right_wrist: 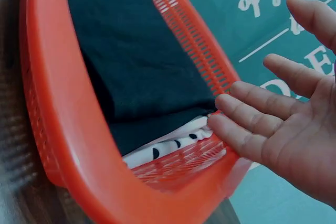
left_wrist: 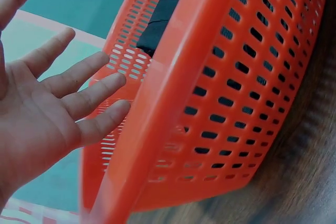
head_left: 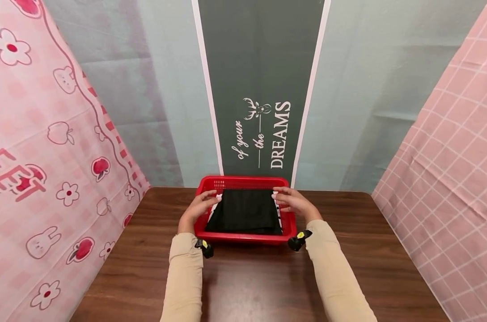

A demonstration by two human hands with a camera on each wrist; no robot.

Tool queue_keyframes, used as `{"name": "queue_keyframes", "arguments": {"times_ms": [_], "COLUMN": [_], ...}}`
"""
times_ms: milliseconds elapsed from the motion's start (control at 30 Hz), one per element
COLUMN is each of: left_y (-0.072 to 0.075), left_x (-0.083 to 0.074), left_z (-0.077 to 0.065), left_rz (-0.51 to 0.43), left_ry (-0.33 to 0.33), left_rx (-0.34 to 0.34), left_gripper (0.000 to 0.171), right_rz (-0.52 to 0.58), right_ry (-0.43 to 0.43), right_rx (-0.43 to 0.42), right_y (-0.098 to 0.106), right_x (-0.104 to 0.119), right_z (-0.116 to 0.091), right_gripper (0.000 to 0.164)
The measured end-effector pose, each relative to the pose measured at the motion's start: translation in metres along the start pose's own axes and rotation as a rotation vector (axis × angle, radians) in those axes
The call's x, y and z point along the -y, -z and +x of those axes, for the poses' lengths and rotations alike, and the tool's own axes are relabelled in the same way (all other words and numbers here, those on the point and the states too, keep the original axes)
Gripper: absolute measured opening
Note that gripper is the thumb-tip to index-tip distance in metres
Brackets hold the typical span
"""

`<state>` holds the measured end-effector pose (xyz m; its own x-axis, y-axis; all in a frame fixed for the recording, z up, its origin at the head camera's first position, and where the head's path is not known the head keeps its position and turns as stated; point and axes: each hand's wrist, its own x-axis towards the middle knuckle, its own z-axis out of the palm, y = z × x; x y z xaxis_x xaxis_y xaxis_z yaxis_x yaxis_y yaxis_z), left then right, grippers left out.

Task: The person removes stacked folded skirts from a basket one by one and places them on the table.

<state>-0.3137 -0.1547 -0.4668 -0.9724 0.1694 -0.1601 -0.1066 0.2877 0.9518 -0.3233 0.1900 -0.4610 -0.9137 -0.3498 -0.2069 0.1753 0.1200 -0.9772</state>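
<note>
A red plastic basket [head_left: 243,237] with slotted walls stands on the table. Inside it lies a folded black cloth [head_left: 248,209], on top of a white cloth with black spots [right_wrist: 168,148]. Over the basket's left side hovers my left hand [head_left: 199,209], its fingers spread and holding nothing. My right hand [head_left: 295,203] is above the right side, palm inward and fingers extended, likewise holding nothing. In the right wrist view the fingertips [right_wrist: 223,121] appear near the basket's rim and the cloth's edge; whether they touch, I cannot tell.
The brown wooden table [head_left: 251,281] extends to both sides and in front of the basket. Behind it hangs a grey-green curtain [head_left: 263,67] with white lettering. Pink printed cloth [head_left: 38,179] hangs at the left, pink checked cloth [head_left: 448,179] at the right.
</note>
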Motion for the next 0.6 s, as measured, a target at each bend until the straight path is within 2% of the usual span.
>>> {"name": "queue_keyframes", "arguments": {"times_ms": [200, 300, 433, 600], "left_y": [-0.001, -0.001, -0.002, -0.005], "left_x": [0.005, 0.009, 0.013, 0.015], "left_z": [0.009, 0.012, 0.016, 0.019], "left_rz": [-0.065, -0.042, 0.054, 0.057], "left_ry": [0.060, 0.084, 0.080, 0.091], "left_rx": [0.014, 0.019, 0.022, 0.036], "left_gripper": [0.058, 0.062, 0.069, 0.069], "right_rz": [0.005, -0.030, -0.063, -0.098], "right_ry": [-0.062, -0.089, -0.137, -0.189], "right_rx": [-0.013, -0.017, -0.028, -0.036], "right_y": [-0.003, -0.004, -0.007, -0.013], "right_x": [0.001, 0.000, 0.000, -0.002], "right_z": [0.009, 0.014, 0.019, 0.024], "right_gripper": [0.064, 0.067, 0.064, 0.063]}}
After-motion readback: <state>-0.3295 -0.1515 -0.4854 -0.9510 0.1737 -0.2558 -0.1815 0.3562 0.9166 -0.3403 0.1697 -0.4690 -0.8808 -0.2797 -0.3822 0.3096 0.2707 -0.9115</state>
